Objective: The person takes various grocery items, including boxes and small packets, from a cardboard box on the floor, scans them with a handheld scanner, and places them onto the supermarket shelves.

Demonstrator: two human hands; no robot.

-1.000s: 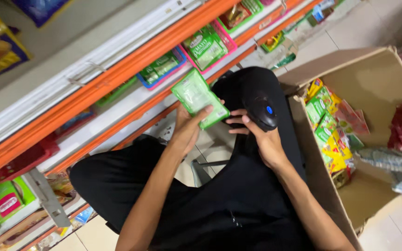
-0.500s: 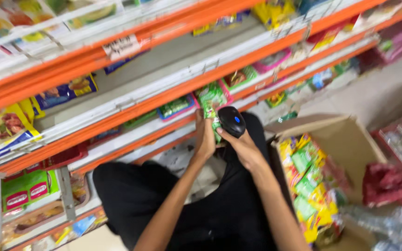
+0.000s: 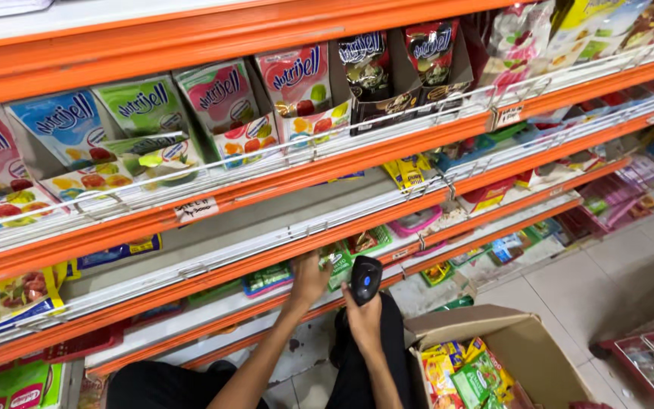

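My left hand (image 3: pixel 308 282) reaches up to the lower orange shelf edge and holds a green packet (image 3: pixel 338 265) against it. Just right of it, my right hand (image 3: pixel 362 318) grips a black handheld scanner (image 3: pixel 365 279) with a small blue light, its head pointing up at the packet. Both forearms rise from the bottom of the view over my dark trousers (image 3: pixel 168 385).
Orange-edged shelves (image 3: pixel 281 185) with wire fronts fill the view, stocked with colourful sachet boxes and packets. An open cardboard box (image 3: pixel 524 344) of green and yellow packets stands on the tiled floor at lower right. A red wire basket (image 3: pixel 649 356) sits at far right.
The view has tilted up, showing more upper shelves. Both hands moved from my lap up to the lower shelf, still with the green packet and scanner.
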